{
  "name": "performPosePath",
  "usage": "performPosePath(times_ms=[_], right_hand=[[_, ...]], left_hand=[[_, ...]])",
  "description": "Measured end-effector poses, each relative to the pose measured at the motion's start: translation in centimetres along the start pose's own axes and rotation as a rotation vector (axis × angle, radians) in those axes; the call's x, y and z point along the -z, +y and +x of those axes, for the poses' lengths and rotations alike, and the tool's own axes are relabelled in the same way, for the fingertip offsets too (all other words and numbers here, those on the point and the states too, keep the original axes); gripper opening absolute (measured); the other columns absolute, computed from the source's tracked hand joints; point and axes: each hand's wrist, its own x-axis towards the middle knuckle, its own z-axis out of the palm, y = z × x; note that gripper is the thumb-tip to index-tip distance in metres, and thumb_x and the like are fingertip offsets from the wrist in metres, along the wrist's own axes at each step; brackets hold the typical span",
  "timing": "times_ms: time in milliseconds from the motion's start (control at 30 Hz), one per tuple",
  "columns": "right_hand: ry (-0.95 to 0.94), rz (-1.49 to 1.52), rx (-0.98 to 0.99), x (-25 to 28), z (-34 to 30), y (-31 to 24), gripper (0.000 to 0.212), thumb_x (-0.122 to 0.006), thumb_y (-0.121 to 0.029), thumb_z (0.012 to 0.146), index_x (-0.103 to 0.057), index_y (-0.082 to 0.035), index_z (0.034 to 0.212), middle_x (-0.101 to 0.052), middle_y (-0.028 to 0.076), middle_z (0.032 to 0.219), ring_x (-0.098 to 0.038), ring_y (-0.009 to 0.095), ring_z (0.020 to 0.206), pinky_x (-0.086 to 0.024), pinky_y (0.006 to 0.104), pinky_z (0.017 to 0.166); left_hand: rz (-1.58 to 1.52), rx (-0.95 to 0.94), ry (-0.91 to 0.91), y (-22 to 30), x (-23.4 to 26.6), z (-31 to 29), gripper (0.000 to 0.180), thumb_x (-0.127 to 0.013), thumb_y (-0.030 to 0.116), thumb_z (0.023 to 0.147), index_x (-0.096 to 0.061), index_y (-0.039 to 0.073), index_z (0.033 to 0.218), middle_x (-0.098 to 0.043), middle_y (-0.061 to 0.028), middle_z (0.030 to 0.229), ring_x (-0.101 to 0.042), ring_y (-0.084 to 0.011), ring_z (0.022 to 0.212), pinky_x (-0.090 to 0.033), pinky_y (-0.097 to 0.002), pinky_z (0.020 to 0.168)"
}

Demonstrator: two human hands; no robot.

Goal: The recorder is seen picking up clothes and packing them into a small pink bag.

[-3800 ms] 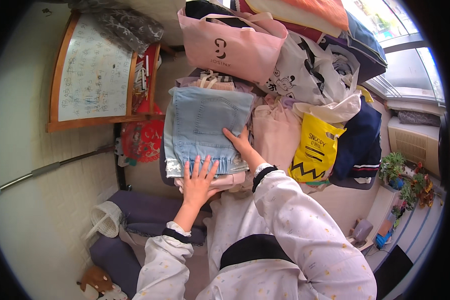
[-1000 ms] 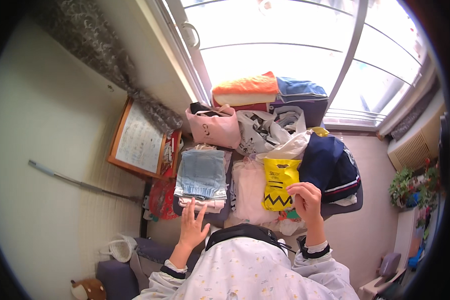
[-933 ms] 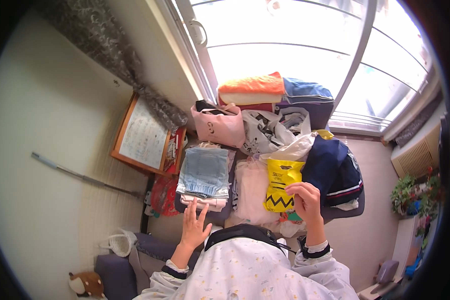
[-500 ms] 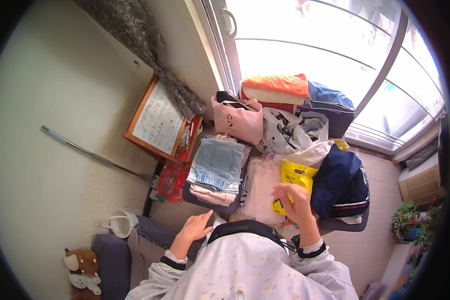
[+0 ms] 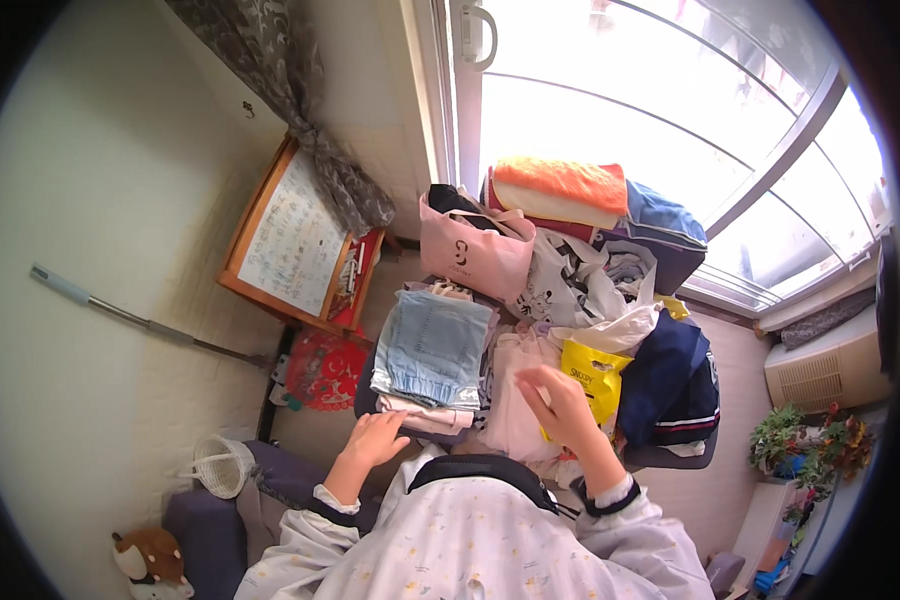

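My left hand is open and empty, fingertips at the front edge of a stack of folded clothes. On top of that stack lies a folded light-blue denim garment, with pale pink folded cloth beneath it. Above a sheer pale pink garment, my right hand hovers with thumb and fingers apart, holding nothing visible. It partly covers a yellow plastic bag. To the right, a navy garment with striped trim is heaped on a dark seat.
Behind the clothes stand a pink tote bag, a stuffed white plastic bag and a folded orange towel. A wood-framed whiteboard is at left, near a white basket. Potted plants line the right.
My left hand has moved forward to the folded stack. My right hand has shifted slightly left, its fingers more extended. The whole view has tilted a little.
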Motion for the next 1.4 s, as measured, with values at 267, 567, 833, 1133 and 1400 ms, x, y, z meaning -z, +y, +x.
performPosePath(times_ms=[267, 567, 833, 1133, 1400], right_hand=[[-0.285, -0.115, 0.124, -8.3, 13.9, 4.0, 0.046, -0.064, -0.026, 0.082, -0.049, -0.004, 0.119, -0.049, 0.018, 0.122, -0.048, 0.037, 0.113, -0.041, 0.0426, 0.095], [-0.231, -0.853, -0.324, -8.7, 23.7, 22.4, 0.084, -0.069, -0.027, 0.075, -0.024, -0.011, 0.144, -0.029, 0.01, 0.148, -0.034, 0.032, 0.132, -0.038, 0.0432, 0.103], [-0.345, -0.899, -0.33, -10.4, 22.0, 23.8, 0.028, -0.067, -0.023, 0.075, -0.063, -0.014, 0.102, -0.062, 0.004, 0.107, -0.05, 0.026, 0.115, -0.043, 0.0433, 0.093], [-0.149, -1.102, 0.129, -2.5, 26.7, 18.4, 0.019, -0.055, -0.016, 0.081, -0.069, -0.018, 0.094, -0.061, 0.0, 0.108, -0.047, 0.024, 0.115, -0.021, 0.0506, 0.108], [-0.128, -1.114, 0.483, 7.3, 18.7, 8.2, 0.01, -0.058, -0.014, 0.079, -0.067, -0.016, 0.084, -0.059, -0.001, 0.103, -0.046, 0.021, 0.113, -0.019, 0.0459, 0.111]], left_hand=[[-0.085, 0.067, 0.056, -5.1, 1.9, -0.6, 0.056, -0.058, 0.032, 0.088, -0.04, 0.009, 0.135, -0.053, -0.0133, 0.127, -0.05, -0.0288, 0.117, -0.034, -0.0472, 0.101], [-0.225, 0.246, 0.07, -6.8, -1.9, -6.6, 0.055, -0.056, 0.032, 0.089, -0.04, 0.008, 0.136, -0.052, -0.0145, 0.129, -0.049, -0.0308, 0.119, -0.034, -0.0473, 0.102], [-0.297, 0.506, -0.046, -6.3, -5.4, -11.0, 0.051, -0.049, 0.037, 0.092, -0.044, 0.007, 0.133, -0.056, -0.0167, 0.125, -0.051, -0.0337, 0.116, -0.036, -0.0467, 0.1], [-0.334, 0.229, 0.23, -4.0, -1.0, -6.6, 0.048, -0.041, 0.039, 0.096, -0.05, 0.004, 0.127, -0.058, -0.0172, 0.119, -0.053, -0.0338, 0.111, -0.039, -0.0437, 0.096], [-0.325, 0.152, 0.209, -3.9, -2.0, -4.0, 0.051, -0.041, 0.042, 0.096, -0.049, 0.003, 0.128, -0.058, -0.0178, 0.119, -0.054, -0.034, 0.111, -0.039, -0.0444, 0.096]])
